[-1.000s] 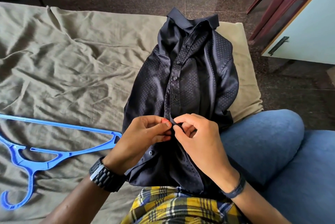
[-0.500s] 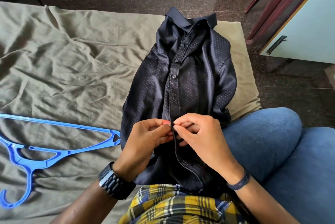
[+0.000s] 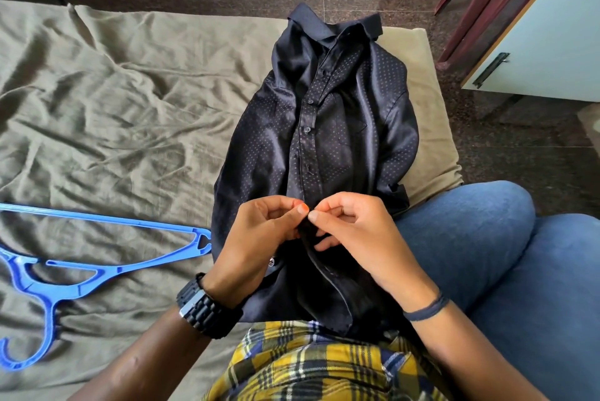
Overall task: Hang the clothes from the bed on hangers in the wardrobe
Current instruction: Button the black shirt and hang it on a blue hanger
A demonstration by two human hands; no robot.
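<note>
- The dark shirt (image 3: 328, 141) lies on the bed sheet (image 3: 113, 108), collar at the far end, bottom end near the person's lap.
- The left hand (image 3: 259, 238) and the right hand (image 3: 354, 235) meet at the button strip in the middle of the shirt. Each one pinches the cloth edge between thumb and fingertip.
- A second ago the fingertips were tucked in close over the strip. Now they are drawn up to a small point, and the right hand has opened a little underneath.
- I think a button is being worked here. I cannot tell if it is going in or coming out.
- The shirt has hardly moved on the bed.
- The blue hanger (image 3: 81, 264) lies in the same place, on the sheet to the left, just beside the shirt. Nothing hangs on it yet, so most of the job is still to do.
</note>
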